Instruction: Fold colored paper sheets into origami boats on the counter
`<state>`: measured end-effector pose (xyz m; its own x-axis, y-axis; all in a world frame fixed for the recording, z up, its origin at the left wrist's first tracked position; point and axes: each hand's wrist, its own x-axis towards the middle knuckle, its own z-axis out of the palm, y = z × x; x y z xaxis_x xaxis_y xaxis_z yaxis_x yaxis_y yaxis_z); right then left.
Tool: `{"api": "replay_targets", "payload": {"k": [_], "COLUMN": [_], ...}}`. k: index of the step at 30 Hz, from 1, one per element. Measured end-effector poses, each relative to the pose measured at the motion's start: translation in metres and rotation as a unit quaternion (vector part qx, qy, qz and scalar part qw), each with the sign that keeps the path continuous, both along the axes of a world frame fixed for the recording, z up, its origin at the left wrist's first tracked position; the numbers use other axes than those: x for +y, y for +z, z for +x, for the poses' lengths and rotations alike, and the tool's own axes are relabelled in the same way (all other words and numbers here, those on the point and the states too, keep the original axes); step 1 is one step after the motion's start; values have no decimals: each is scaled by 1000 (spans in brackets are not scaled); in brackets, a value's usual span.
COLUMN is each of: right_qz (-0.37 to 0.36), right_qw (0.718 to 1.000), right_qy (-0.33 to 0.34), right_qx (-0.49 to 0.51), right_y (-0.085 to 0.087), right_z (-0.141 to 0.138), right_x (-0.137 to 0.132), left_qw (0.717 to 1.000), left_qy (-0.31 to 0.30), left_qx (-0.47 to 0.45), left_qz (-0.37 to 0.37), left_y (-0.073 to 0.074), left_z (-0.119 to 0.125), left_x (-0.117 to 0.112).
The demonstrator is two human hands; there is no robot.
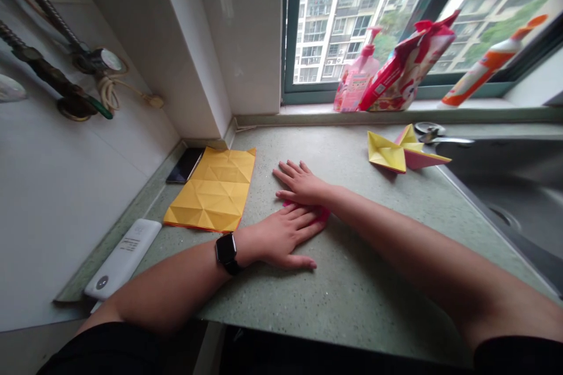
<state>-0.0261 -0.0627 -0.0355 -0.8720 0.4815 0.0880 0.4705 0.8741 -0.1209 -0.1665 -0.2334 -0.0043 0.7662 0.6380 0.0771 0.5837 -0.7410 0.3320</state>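
Observation:
My left hand (284,234), with a black watch (226,251) on its wrist, lies flat with fingers stretched toward the right. Just beyond it, my right hand (304,183) is also flat, fingers spread and pointing left. Beneath both hands is a pink piece of paper (324,215); only small bits of its edge show, so its shape is hidden. To the left lies a creased yellow-orange sheet of paper (213,187), marked with a pattern of folds. A folded yellow and pink paper shape (387,153) stands at the back right, away from both hands.
A white power bank (125,255) and a dark phone (185,165) lie along the left wall. The sink (505,187) borders the counter (352,293) on the right. On the windowsill stand a pink pump bottle (357,79), a red bag (409,67) and an orange-white bottle (484,70).

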Motion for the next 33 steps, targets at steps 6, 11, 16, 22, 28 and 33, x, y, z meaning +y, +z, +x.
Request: {"api": "replay_targets", "payload": {"k": [6,11,16,22,28,33], "right_qz": [-12,-9,-15,-89,-93,-67], "right_qw": [1000,999,982,962,968,982], "right_qy": [12,-39,-187,-218,-179,-167], "right_qx": [5,6,6,138,151,65], "right_y": [2,1,1,4,5,4], "right_z": [0,0,4,21,51,72], "right_x": [-2,8,31,55,37,0], "left_qw": [1000,999,998,998,998,998], "left_qy": [15,19,24,21,-5,-50], "left_qx": [12,21,44,50,47,22], "left_qz": [-14,-20,-38,-33,-36,-38], "left_y": [-3,-6,-3,0,-1,5], "left_z": [0,1,2,0,-4,-6], "left_x": [-3,-6,-6,-5,-2,-1]}}
